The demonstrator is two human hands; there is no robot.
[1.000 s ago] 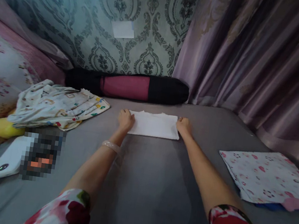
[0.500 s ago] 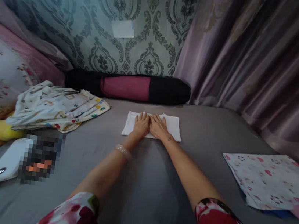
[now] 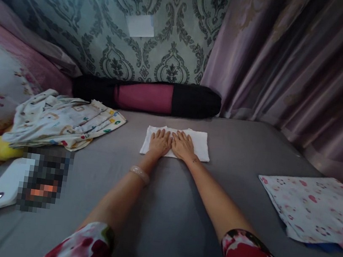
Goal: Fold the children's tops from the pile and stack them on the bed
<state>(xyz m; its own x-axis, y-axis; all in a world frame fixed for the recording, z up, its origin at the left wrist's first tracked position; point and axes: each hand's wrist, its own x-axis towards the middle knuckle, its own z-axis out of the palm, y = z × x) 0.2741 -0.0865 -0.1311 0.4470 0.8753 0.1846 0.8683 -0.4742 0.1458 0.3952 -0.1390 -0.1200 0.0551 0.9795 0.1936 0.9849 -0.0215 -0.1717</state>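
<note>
A folded white cloth (image 3: pixel 201 144) lies flat on the grey bed sheet (image 3: pixel 159 212) in front of me. My left hand (image 3: pixel 160 143) rests palm down on its left half, fingers stretched out. Beside it, my right hand (image 3: pixel 183 145) lies flat just right of the cloth's middle, with its fingers also extended. The two hands nearly touch at the inner edges. A pale bangle (image 3: pixel 139 173) circles my left wrist. The cloth's middle is partly hidden under the hands.
Patterned clothes (image 3: pixel 60 123) lie in a heap on the left, near a white power bank (image 3: pixel 6 186) with a cable and a pixelated item. A folded heart-print cloth (image 3: pixel 310 207) lies right. A black and maroon roll (image 3: pixel 144 95) lines the wall; curtains (image 3: pixel 265 52) hang right.
My left hand has slid slightly left over the white cloth and its fingers point straighter ahead. My right hand stays flat in nearly the same place. The camera view has shifted a little.
</note>
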